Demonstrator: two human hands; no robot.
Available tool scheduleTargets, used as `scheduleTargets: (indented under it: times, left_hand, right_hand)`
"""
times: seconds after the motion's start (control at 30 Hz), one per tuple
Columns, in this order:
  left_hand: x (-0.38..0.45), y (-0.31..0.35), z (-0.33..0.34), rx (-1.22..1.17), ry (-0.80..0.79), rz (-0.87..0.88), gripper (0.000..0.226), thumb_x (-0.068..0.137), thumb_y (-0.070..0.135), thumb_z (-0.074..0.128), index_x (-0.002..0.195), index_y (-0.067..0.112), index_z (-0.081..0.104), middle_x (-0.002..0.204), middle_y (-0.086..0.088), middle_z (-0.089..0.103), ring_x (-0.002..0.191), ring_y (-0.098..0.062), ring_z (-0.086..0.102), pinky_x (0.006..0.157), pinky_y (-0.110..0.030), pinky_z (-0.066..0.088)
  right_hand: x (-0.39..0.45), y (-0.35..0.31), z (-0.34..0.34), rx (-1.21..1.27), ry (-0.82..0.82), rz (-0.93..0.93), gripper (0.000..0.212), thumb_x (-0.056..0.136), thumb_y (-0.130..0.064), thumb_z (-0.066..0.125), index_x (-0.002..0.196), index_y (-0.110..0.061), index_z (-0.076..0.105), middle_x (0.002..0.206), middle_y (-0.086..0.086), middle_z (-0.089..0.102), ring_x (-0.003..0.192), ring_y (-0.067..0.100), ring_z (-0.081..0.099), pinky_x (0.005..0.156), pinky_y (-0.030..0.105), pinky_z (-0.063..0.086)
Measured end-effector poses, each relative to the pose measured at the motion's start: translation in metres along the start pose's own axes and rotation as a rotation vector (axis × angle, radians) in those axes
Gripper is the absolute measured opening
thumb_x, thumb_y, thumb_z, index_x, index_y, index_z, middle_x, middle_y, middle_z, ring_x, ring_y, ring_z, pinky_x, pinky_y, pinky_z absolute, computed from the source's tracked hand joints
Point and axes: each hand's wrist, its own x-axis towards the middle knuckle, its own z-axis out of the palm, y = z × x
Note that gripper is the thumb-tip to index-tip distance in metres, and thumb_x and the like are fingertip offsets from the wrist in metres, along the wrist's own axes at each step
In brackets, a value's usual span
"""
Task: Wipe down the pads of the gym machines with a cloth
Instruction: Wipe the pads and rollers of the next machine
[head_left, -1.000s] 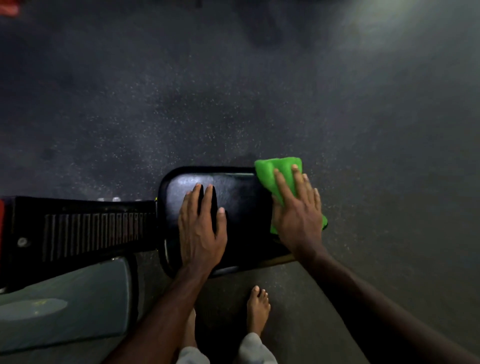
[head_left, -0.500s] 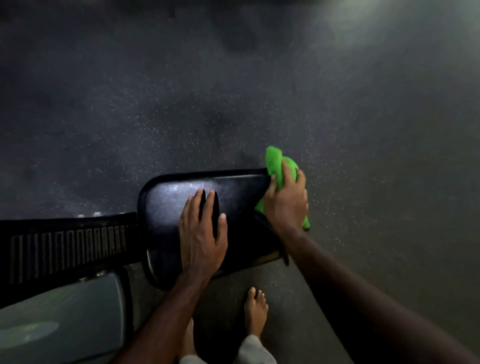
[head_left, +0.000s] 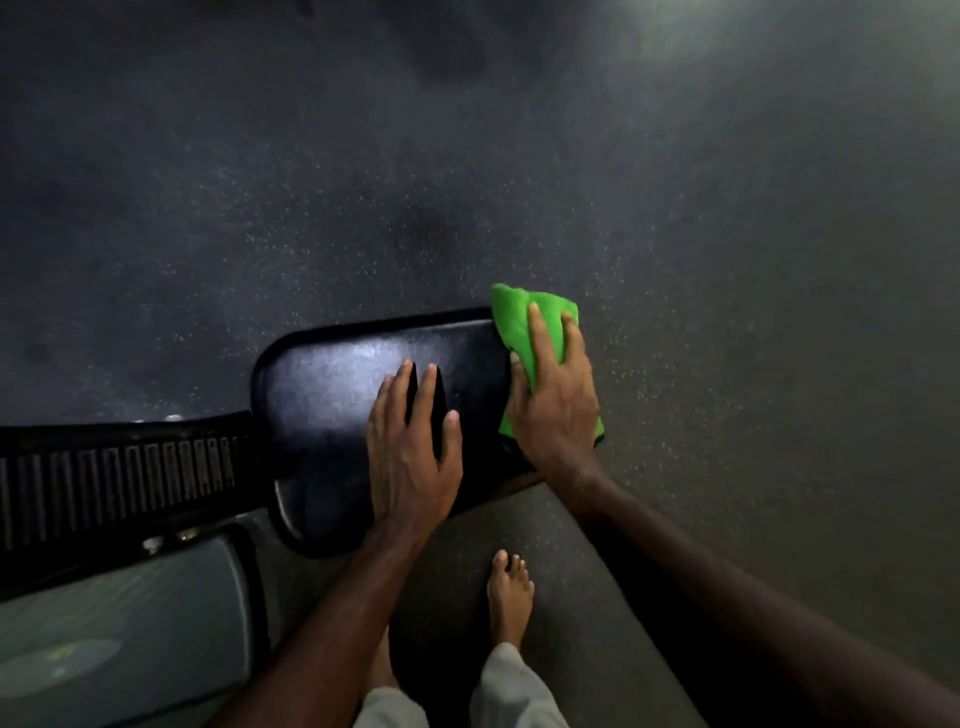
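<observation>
From the head camera, you are standing barefoot over a black pad (head_left: 332, 415) and working on its right end. Your right hand (head_left: 553, 400) lies flat with fingers extended, pressing a green cloth (head_left: 519, 322) against the pad's far right corner; the cloth is bunched under the palm and spills over the pad's right edge, so the hand is pinning it rather than clenching it. Your left hand (head_left: 410, 457) is open, palm down on the pad just left of the right one, fingers spread, holding nothing and apparently bracing. The middle and left of the pad carry a dull sheen that may be moisture from wiping, but you cannot be sure from this light. My reading is that you are mid-wipe on this one pad: the right edge is being covered now, the patch under your left hand is not reachable until you lift it, and the near edge toward your foot (head_left: 509, 597) looks unattended. Left of the pad, a ribbed black part (head_left: 119, 467) and a pale panel (head_left: 114, 623) are visible; no other pads show here, so those on other machines presumably remain.
</observation>
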Motion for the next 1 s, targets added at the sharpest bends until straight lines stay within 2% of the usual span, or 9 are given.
scheduleTargets:
  times: [0.1, 0.23, 0.33, 0.43, 0.5, 0.57, 0.63, 0.83, 1.0]
  left_hand:
    - [-0.011, -0.011, 0.0, 0.019, -0.006, 0.012, 0.057, 0.102, 0.039, 0.046, 0.156, 0.021, 0.04, 0.166, -0.005, 0.028, 0.155, -0.025, 0.021, 0.124, -0.045, 0.025]
    - [-0.013, -0.011, -0.009, 0.005, 0.013, -0.011, 0.057, 0.101, 0.039, 0.046, 0.155, 0.021, 0.041, 0.166, -0.005, 0.029, 0.154, -0.026, 0.023, 0.121, -0.049, 0.029]
    - [-0.009, -0.009, -0.011, -0.017, 0.073, -0.005, 0.055, 0.101, 0.036, 0.049, 0.154, 0.019, 0.044, 0.164, -0.008, 0.033, 0.152, -0.03, 0.029, 0.12, -0.051, 0.031]
    - [-0.013, -0.022, -0.015, -0.029, 0.092, -0.03, 0.055, 0.102, 0.036, 0.049, 0.154, 0.02, 0.043, 0.164, -0.007, 0.032, 0.153, -0.028, 0.027, 0.121, -0.048, 0.029]
    - [-0.022, -0.04, -0.02, -0.017, 0.117, -0.058, 0.054, 0.102, 0.035, 0.048, 0.154, 0.02, 0.044, 0.164, -0.007, 0.033, 0.153, -0.028, 0.027, 0.122, -0.047, 0.028]
    - [-0.032, -0.052, -0.025, -0.014, 0.148, -0.058, 0.054, 0.099, 0.03, 0.047, 0.152, 0.017, 0.047, 0.161, -0.01, 0.037, 0.15, -0.031, 0.032, 0.121, -0.046, 0.028]
    - [-0.039, -0.058, -0.03, 0.002, 0.171, -0.077, 0.054, 0.097, 0.027, 0.047, 0.15, 0.015, 0.049, 0.159, -0.012, 0.041, 0.146, -0.032, 0.036, 0.119, -0.044, 0.029]
    - [-0.054, -0.086, -0.042, 0.025, 0.193, -0.162, 0.059, 0.1, 0.032, 0.05, 0.153, 0.009, 0.042, 0.162, -0.014, 0.036, 0.149, -0.034, 0.032, 0.122, -0.044, 0.025]
    - [-0.065, -0.098, -0.045, -0.12, 0.266, -0.374, 0.065, 0.101, 0.032, 0.048, 0.157, 0.004, 0.031, 0.162, -0.018, 0.034, 0.149, -0.032, 0.033, 0.123, -0.038, 0.023]
  right_hand:
    - [-0.056, 0.008, 0.003, 0.025, 0.029, 0.107, 0.06, 0.108, -0.044, 0.044, 0.164, -0.032, 0.025, 0.17, 0.015, 0.02, 0.151, 0.032, 0.032, 0.118, 0.047, 0.04]
    - [-0.135, 0.003, 0.004, 0.087, -0.06, 0.112, 0.072, 0.107, -0.05, 0.038, 0.166, -0.034, 0.0, 0.173, 0.01, -0.015, 0.159, 0.039, 0.006, 0.117, 0.062, 0.036]
    - [-0.106, 0.001, 0.005, -0.018, -0.031, -0.011, 0.077, 0.103, -0.036, 0.042, 0.167, -0.018, 0.003, 0.172, 0.017, -0.008, 0.16, 0.038, 0.0, 0.123, 0.061, 0.026]
    - [-0.073, -0.012, 0.008, 0.028, 0.132, 0.254, 0.077, 0.099, -0.031, 0.046, 0.166, -0.013, 0.012, 0.171, 0.023, 0.003, 0.158, 0.04, 0.011, 0.124, 0.055, 0.026]
    - [-0.096, -0.028, 0.019, -0.07, 0.028, 0.083, 0.076, 0.096, -0.024, 0.045, 0.166, -0.017, 0.016, 0.171, 0.023, 0.005, 0.159, 0.039, 0.007, 0.124, 0.057, 0.024]
    - [-0.137, -0.028, 0.026, -0.195, -0.223, -0.379, 0.074, 0.094, -0.022, 0.04, 0.165, -0.023, 0.021, 0.172, 0.018, 0.007, 0.16, 0.036, 0.004, 0.124, 0.059, 0.025]
    - [-0.136, -0.012, 0.02, -0.258, -0.342, -0.628, 0.072, 0.095, -0.027, 0.039, 0.165, -0.029, 0.022, 0.173, 0.012, 0.007, 0.16, 0.031, 0.005, 0.125, 0.054, 0.026]
    - [-0.112, -0.052, 0.026, -0.199, -0.146, -0.087, 0.073, 0.095, -0.028, 0.043, 0.165, -0.028, 0.022, 0.173, 0.016, 0.003, 0.16, 0.034, 0.004, 0.127, 0.053, 0.018]
    - [-0.118, -0.03, 0.031, -0.309, -0.357, -0.741, 0.08, 0.093, -0.022, 0.056, 0.165, -0.031, 0.023, 0.173, 0.014, 0.009, 0.159, 0.033, 0.013, 0.125, 0.051, 0.026]
